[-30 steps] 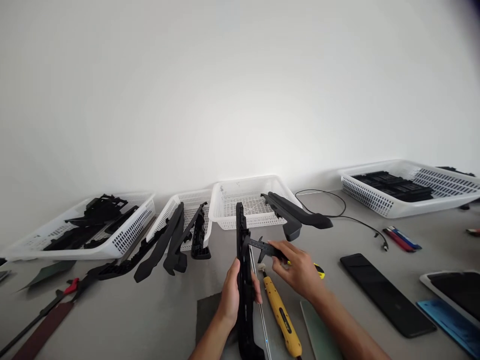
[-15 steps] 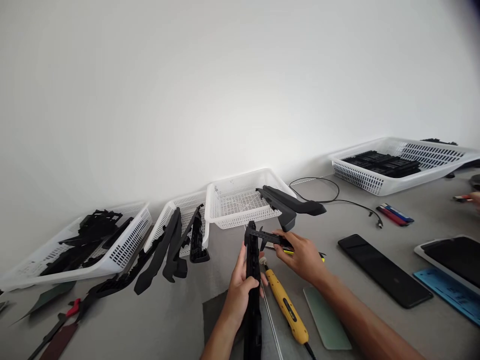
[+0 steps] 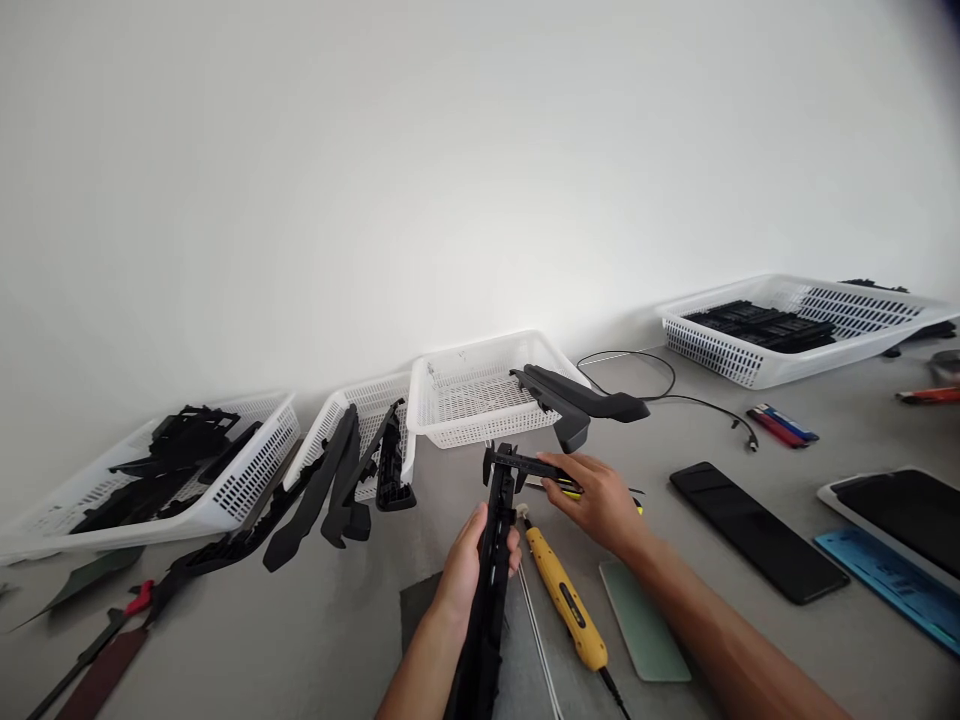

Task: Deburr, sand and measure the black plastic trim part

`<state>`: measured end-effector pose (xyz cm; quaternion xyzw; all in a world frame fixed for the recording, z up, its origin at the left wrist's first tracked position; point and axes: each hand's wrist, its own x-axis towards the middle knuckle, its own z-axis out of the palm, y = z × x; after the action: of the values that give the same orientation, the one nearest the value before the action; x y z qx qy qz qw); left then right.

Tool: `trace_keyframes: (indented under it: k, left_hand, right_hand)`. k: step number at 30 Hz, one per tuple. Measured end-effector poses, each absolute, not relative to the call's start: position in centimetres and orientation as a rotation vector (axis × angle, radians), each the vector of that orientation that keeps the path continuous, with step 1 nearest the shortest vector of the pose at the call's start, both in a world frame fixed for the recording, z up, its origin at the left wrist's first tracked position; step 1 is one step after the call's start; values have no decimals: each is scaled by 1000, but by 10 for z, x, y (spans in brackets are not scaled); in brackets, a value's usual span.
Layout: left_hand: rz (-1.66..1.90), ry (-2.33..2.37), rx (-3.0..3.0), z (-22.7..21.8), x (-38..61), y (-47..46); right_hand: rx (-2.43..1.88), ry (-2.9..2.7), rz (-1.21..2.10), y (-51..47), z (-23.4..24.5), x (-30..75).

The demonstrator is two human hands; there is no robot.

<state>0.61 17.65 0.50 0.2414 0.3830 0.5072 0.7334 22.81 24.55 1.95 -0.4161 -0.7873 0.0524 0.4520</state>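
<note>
My left hand (image 3: 463,572) is wrapped round a long black plastic part (image 3: 491,575), which runs from the bottom edge up toward the white baskets. In my right hand (image 3: 596,497) is a black caliper (image 3: 534,466), held by its beam. The caliper's jaws sit across the far end of the plastic part, one on each side; whether both touch it I cannot tell. Under my right hand lies a thin yellow-and-black tool (image 3: 568,492), partly hidden. A yellow corded tool (image 3: 566,598) rests on the table between my forearms, with a pale green plate (image 3: 643,620) beside it.
Along the wall stand white baskets, one with black trim pieces (image 3: 577,395) over its rim (image 3: 457,435), another (image 3: 750,375) with stacked parts. Several long black pieces (image 3: 319,495) lean at left. A black phone-like slab (image 3: 757,530) and blue panel (image 3: 892,580) lie at right.
The black plastic part has tilted, its near end swinging left, and my left thumb now lies along its side. The caliper's jaws have closed in around its far end.
</note>
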Motion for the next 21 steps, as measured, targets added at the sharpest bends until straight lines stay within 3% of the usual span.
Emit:
trace_keyframes:
  k: [21]
  left_hand:
    - [1184,780,490,25,13,163]
  right_hand:
    - [-824,-2034,146,239,25,223]
